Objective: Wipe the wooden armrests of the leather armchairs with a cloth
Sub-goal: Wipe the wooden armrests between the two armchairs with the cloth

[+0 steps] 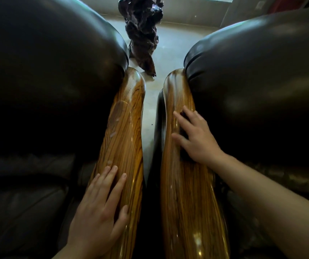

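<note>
Two dark leather armchairs stand side by side, the left armchair [47, 71] and the right armchair [262, 71]. Their glossy striped wooden armrests run next to each other down the middle. My left hand [97, 208] lies flat on the near part of the left armrest [123, 128], fingers apart, holding nothing. My right hand [196, 139] presses on the middle of the right armrest [183, 193]. A small dark cloth [184, 116] shows between and under its fingers; most of it is hidden by the palm. Faint smears mark the far half of the left armrest.
A narrow strip of pale floor [150, 113] shows between the two armrests. Beyond them a dark gnarled wooden sculpture [142, 28] stands on the floor. A light wall and a window edge lie at the far top.
</note>
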The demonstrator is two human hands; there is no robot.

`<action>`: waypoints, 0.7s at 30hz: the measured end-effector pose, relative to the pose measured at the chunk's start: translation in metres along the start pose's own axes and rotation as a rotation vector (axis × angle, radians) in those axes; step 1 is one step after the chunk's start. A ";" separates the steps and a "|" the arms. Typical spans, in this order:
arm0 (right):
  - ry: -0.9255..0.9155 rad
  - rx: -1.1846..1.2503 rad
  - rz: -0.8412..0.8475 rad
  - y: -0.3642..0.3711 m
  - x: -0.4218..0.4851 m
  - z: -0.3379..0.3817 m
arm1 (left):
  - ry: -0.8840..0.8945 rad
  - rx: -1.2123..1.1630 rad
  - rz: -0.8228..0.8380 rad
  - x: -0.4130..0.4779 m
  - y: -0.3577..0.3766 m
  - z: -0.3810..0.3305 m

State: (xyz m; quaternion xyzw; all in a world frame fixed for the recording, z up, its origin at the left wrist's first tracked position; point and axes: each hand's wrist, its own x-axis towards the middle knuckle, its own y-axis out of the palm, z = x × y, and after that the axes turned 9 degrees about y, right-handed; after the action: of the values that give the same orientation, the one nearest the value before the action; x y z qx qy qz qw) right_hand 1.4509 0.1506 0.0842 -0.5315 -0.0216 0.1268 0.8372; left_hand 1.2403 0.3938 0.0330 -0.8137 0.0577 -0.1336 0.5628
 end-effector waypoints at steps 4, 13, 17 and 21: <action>-0.049 -0.290 -0.029 0.026 -0.005 0.000 | 0.008 0.009 -0.011 0.000 0.002 0.000; 0.049 -0.360 -0.107 0.023 0.066 0.029 | -0.007 0.021 0.014 -0.001 0.001 -0.001; -0.406 -0.434 -0.037 0.034 -0.023 0.017 | -0.001 0.015 0.019 0.000 -0.001 -0.003; -0.525 -0.453 0.010 0.026 -0.027 -0.012 | 0.014 0.012 0.020 -0.001 0.002 0.000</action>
State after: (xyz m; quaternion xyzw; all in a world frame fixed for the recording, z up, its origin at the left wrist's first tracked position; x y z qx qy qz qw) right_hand 1.4217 0.1440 0.0581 -0.6532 -0.2612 0.2554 0.6632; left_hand 1.2400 0.3935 0.0311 -0.8086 0.0689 -0.1341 0.5687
